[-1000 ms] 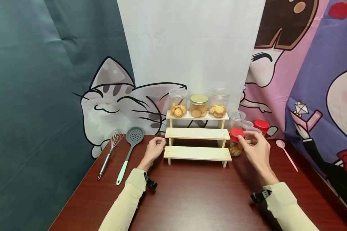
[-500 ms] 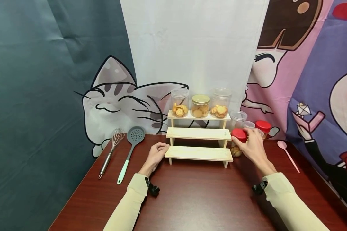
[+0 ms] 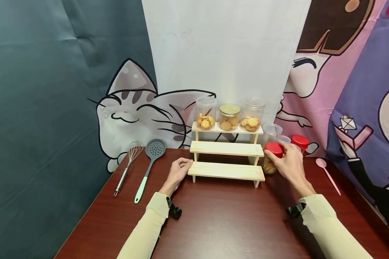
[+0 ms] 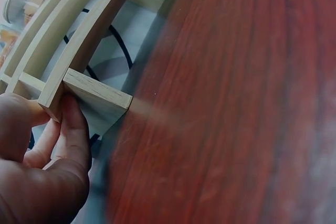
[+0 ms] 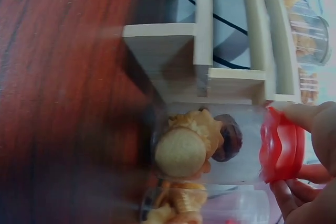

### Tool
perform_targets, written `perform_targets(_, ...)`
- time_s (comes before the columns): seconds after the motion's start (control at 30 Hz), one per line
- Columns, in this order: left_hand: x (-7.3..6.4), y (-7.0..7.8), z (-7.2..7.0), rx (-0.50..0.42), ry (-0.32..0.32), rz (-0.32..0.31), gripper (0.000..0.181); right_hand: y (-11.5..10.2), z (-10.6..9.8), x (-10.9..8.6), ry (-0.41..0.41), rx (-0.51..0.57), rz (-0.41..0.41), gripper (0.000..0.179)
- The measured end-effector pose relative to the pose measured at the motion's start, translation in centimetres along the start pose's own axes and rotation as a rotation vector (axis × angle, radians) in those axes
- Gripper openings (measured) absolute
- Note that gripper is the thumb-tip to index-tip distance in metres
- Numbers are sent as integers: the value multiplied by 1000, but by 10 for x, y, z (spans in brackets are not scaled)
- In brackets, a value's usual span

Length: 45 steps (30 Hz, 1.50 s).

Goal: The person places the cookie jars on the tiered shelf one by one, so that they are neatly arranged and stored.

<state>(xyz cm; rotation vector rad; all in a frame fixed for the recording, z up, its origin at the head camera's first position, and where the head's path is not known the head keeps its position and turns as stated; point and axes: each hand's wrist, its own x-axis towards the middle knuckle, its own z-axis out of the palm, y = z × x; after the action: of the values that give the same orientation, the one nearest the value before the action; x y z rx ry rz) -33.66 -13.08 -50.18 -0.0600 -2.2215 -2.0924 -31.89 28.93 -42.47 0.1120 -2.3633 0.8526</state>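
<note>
A three-tier wooden display rack stands on the dark red table. My left hand pinches the left end of its lowest board, with the thumb on one side and fingers on the other. Right of the rack is a clear jar of cookies, upright in the head view. My right hand grips this jar by its red lid, thumb and fingers on opposite sides. On the top tier sit three cookie jars: two tall clear ones and one with a gold lid.
Behind the right hand stand several more clear jars, one with a red lid. A pink spoon lies at the far right. Left of the rack lie a whisk and a grey skimmer with a mint handle.
My left hand has come forward and right, from beside the rack onto the lowest board's end. My right hand has settled its hold on the red lid. The head view has shifted slightly.
</note>
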Motion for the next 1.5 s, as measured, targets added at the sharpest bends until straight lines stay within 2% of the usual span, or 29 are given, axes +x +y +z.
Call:
perform_targets(0.23, 2, 2, 2, -30, -7, -31, 28, -16, -21, 12, 96, 33, 38, 65)
perform_targets(0.37, 2, 3, 3, 10, -11, -4, 27, -26, -34, 23, 140, 59, 40, 66)
perform_targets(0.53, 3, 3, 4, 12, -10, 7, 26, -41, -46, 34, 184, 79, 20, 65)
perform_targets(0.7, 5, 2, 4, 7, -9, 1, 26, -63, -46, 43, 187, 118, -25, 63)
perform_targets(0.87, 4, 2, 3, 54, 0, 5, 26, -84, -30, 48, 128, 164, -77, 62)
perform_targets(1.13, 2, 3, 2, 163, 60, -1, 25, -109, 7, 52, 41, 259, -119, 62)
perform_targets(1.5, 0, 3, 0, 140, 42, 3, 25, -142, 47, 55, -75, 317, -138, 63)
